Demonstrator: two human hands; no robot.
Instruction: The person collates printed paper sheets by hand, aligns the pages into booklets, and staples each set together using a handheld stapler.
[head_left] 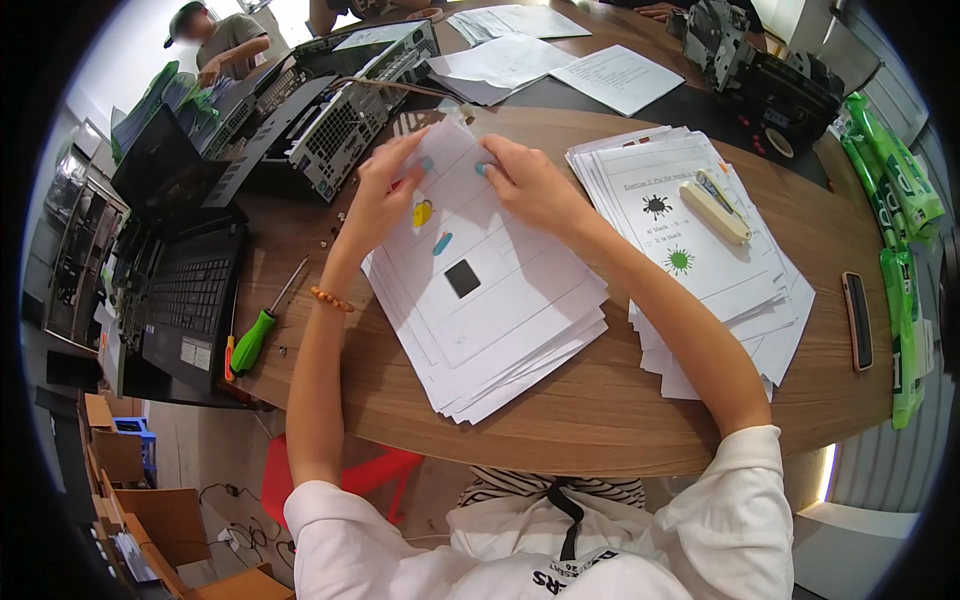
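Note:
A stack of printed worksheets point(530, 300) lies at an angle on the table in front of me, its lower edges uneven. The top sheet carries ruled lines, a yellow picture, a small blue one and a dark rectangle. My left hand point(385, 190) grips the far left edge of the sheets, thumb on top. At the far right edge, my right hand point(530, 190) pinches them the same way; the fingers underneath are hidden. To the right is a second worksheet pile point(700, 285) with black and green splats, and a cream stapler point(715, 210) rests on it.
On the left are a laptop point(190, 300), a green-handled screwdriver point(254, 340) and an opened computer case point(340, 135). Loose papers point(620, 80) and a dark machine part point(800, 90) lie farther back. A phone point(857, 320) and green packs point(905, 330) are rightward. A person point(230, 45) is behind.

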